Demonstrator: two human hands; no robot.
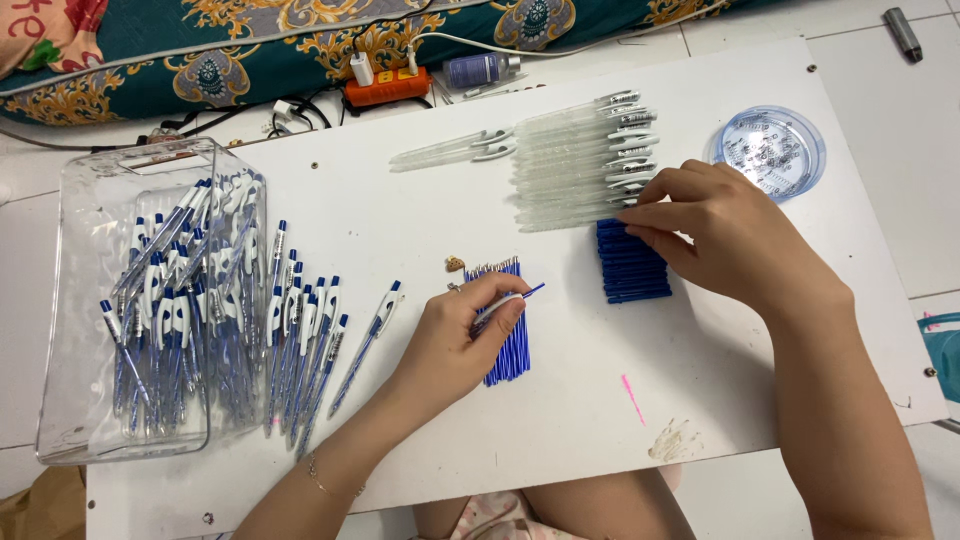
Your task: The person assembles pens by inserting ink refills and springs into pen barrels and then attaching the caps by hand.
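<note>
My left hand (455, 340) grips a partly built pen (510, 298) with a blue refill sticking out, over a row of blue refills (508, 350) on the white board (400, 220). My right hand (720, 235) rests at the edge of a row of clear pen barrels (570, 170) and reaches onto a stack of blue grip pieces (630, 275); its fingers touch them, and I cannot tell whether they pinch one. Several finished blue and white pens (300, 340) lie left of my left hand.
A clear plastic bin (130, 300) on its side holds more finished pens at the left. A round clear lid with small springs (768, 150) sits at the top right. A power strip (385, 88), cables and a patterned cushion (200, 50) lie behind the board.
</note>
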